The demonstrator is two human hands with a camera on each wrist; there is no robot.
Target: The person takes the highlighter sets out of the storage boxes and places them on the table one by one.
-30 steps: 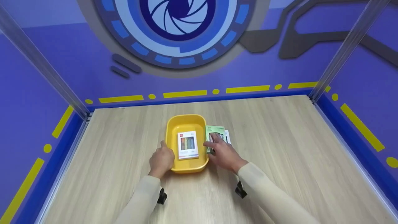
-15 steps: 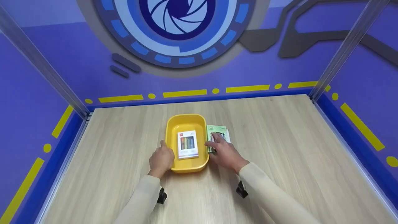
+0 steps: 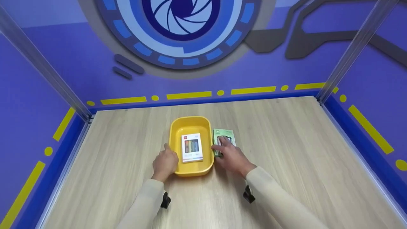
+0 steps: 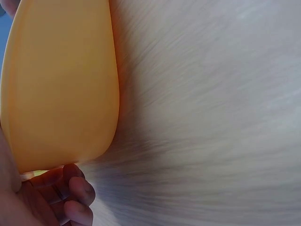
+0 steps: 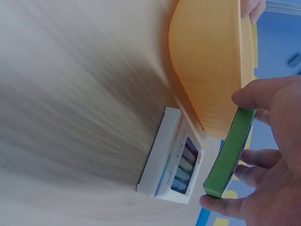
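Observation:
A yellow plastic bin (image 3: 190, 121) stands on the table with a white box of coloured sticks (image 3: 192, 159) lying flat inside. My left hand (image 3: 165, 162) grips the bin's left rim; its curled fingers (image 4: 81, 189) show beside the bin wall in the left wrist view. My right hand (image 3: 233, 159) holds a thin green box (image 3: 224, 131) by its edges, just right of the bin. In the right wrist view that green box (image 5: 229, 155) is off the table, above a second white box (image 5: 164, 155) with a window, which lies beside the bin. The head view hides this second box.
Pale wood table surface (image 3: 286, 143) extends on both sides of the bin. A blue-purple back wall (image 3: 197, 86) with yellow marks closes off the far side. Side walls with metal corner posts (image 3: 349, 57) stand left and right.
My right hand has shifted slightly right with the green box, away from the bin's rim. The white edge that stuck out at its right is now covered. My left hand stays put.

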